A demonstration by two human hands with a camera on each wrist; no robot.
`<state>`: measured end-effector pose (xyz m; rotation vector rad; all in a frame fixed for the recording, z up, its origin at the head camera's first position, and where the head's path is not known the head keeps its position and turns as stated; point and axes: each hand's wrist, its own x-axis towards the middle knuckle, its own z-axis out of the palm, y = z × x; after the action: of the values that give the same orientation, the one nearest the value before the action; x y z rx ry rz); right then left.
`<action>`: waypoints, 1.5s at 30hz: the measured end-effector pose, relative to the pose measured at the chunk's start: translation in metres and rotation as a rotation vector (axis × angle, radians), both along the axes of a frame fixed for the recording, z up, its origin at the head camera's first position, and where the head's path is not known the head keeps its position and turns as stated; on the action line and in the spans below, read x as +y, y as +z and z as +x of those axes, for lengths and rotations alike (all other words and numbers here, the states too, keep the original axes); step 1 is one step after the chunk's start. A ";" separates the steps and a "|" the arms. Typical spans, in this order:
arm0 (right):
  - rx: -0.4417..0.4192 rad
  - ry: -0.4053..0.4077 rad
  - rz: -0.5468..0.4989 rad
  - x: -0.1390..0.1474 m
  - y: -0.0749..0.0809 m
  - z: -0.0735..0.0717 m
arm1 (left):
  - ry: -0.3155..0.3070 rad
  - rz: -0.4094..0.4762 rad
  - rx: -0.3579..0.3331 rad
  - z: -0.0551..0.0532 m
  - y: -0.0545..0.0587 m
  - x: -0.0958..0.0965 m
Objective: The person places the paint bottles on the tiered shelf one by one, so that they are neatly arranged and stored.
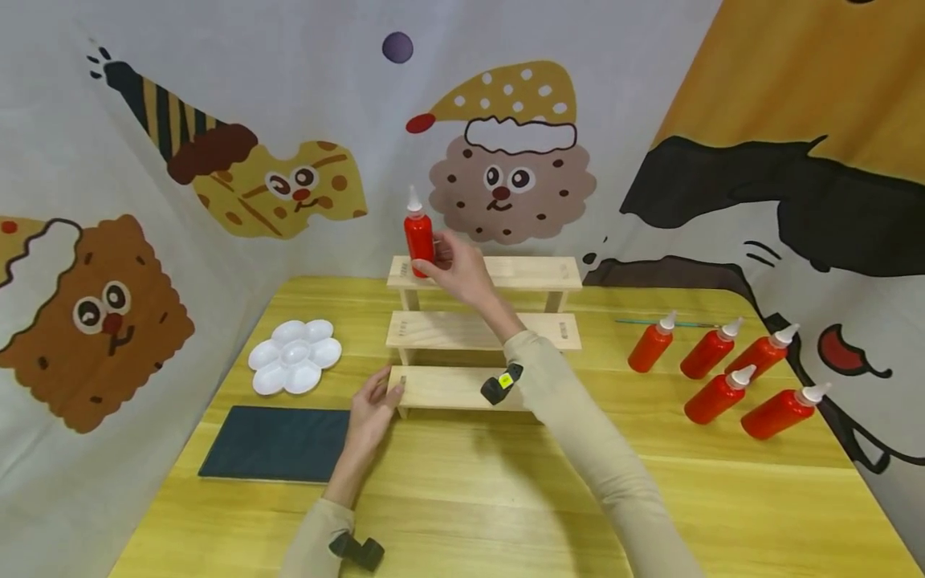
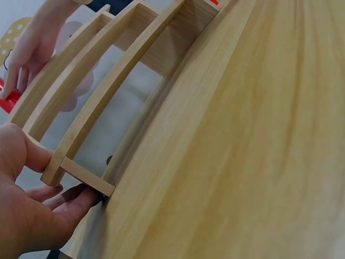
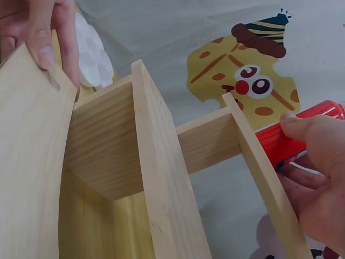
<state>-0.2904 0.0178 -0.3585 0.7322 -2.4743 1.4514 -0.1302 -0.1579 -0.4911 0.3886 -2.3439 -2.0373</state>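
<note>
A three-step wooden rack (image 1: 477, 329) stands on the table. My right hand (image 1: 460, 269) grips a red squeeze bottle (image 1: 418, 234) with a white pointed cap, upright at the left end of the top step. In the right wrist view the bottle (image 3: 280, 141) overlaps the back step's edge, thumb on one side and fingers on the other. My left hand (image 1: 372, 411) pinches the left end of the lowest step; in the left wrist view its thumb lies on top of the board (image 2: 86, 129) and its fingers reach around the side support (image 2: 89, 177).
Several more red bottles (image 1: 712, 395) stand at the table's right side, near a thin brush (image 1: 629, 322). To the left lie a white flower-shaped palette (image 1: 295, 356) and a dark rectangular board (image 1: 270, 444). A printed cloth (image 1: 390, 152) hangs behind the table.
</note>
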 end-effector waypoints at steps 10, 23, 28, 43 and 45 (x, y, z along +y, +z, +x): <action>-0.048 -0.012 -0.042 0.029 0.014 0.017 | 0.000 0.007 0.045 0.002 -0.002 -0.001; 0.007 -0.076 -0.128 0.087 0.039 0.036 | 0.001 0.005 -0.008 0.000 -0.001 -0.001; 0.023 -0.130 -0.137 0.110 0.042 0.047 | 0.004 0.002 -0.009 -0.002 -0.003 -0.001; 0.132 -0.336 -0.219 0.179 0.043 0.088 | -0.012 -0.009 -0.007 0.000 -0.003 -0.001; 0.140 -0.368 -0.237 0.188 0.041 0.094 | -0.010 -0.006 -0.014 0.000 -0.003 -0.001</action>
<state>-0.1960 0.2056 -0.3180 0.3004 -2.1411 1.4585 -0.1305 -0.1592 -0.4944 0.3930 -2.3638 -2.0382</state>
